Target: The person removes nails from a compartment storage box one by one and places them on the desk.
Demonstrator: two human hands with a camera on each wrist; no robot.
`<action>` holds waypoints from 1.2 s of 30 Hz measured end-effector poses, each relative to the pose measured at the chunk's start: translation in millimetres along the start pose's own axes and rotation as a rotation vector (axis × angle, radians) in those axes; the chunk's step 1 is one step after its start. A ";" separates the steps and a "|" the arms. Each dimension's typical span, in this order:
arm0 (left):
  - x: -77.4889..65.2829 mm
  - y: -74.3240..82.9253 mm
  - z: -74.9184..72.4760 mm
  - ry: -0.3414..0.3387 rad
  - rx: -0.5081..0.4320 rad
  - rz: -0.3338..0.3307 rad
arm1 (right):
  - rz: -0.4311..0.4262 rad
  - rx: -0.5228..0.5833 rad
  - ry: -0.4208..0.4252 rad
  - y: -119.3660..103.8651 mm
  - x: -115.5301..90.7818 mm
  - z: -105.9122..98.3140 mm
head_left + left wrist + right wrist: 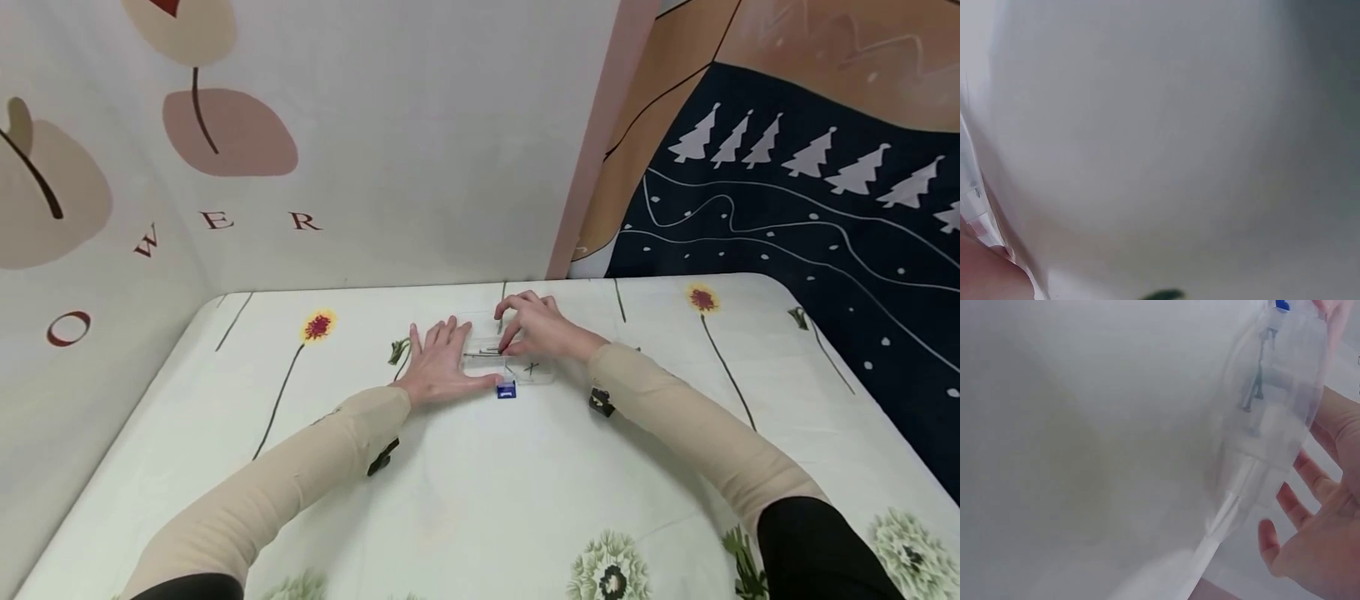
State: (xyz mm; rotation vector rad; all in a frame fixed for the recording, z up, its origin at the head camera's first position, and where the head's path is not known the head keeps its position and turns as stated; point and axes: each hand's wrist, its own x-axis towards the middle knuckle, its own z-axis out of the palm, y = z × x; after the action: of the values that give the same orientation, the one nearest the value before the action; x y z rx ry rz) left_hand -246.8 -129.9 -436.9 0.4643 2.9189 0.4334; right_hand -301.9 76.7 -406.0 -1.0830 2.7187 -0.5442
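Observation:
A low clear plastic box (536, 377) with compartments lies near the far side of the table. Several thin dark nail-like pieces (489, 352) are inside it. A small blue piece (507, 390) sits at its near edge. My left hand (438, 367) rests spread at the box's left side, thumb stretched to the blue piece. In the left wrist view that thumb (994, 275) touches the box edge. My right hand (536, 327) reaches over the box from the right, thumb and index finger bent and apart beside the thin pieces. In the right wrist view the box wall partly hides its fingers (1294, 509).
A white flower-printed cloth (465, 500) covers the table. Behind the far edge hangs a pale printed curtain (420, 167), with a dark tree-patterned cloth (750, 208) at the right. Dark wrist devices (602, 402) sit under both sleeves.

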 end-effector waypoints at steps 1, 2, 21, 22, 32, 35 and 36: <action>-0.2 0.0 0.0 0.000 0.000 -0.005 | 0.002 0.010 -0.009 -0.1 1.0 0.1; -0.4 0.1 0.0 0.000 -0.001 -0.009 | 0.001 0.018 -0.017 0.0 1.8 0.3; -1.4 2.2 -0.1 0.014 0.012 -0.026 | 0.028 0.063 -0.006 -6.0 6.1 5.4; -1.6 2.1 -0.5 0.014 0.013 -0.027 | 0.030 0.055 -0.007 -7.3 6.8 5.4; -2.2 2.0 0.1 0.023 0.029 -0.026 | 0.014 0.016 -0.076 -14.4 11.4 -0.3; -2.1 2.7 -0.1 0.013 0.030 -0.033 | 0.025 -0.008 -0.100 -14.7 12.5 -2.6; -2.0 2.8 -0.2 0.009 0.030 -0.036 | 0.027 -0.020 -0.107 -14.5 12.7 -3.1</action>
State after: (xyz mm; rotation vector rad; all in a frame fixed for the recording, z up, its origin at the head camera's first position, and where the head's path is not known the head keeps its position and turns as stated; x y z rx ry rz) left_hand -244.2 -128.1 -435.6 0.4148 2.9411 0.3879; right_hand -302.9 59.1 -397.7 -1.0470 2.6480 -0.4427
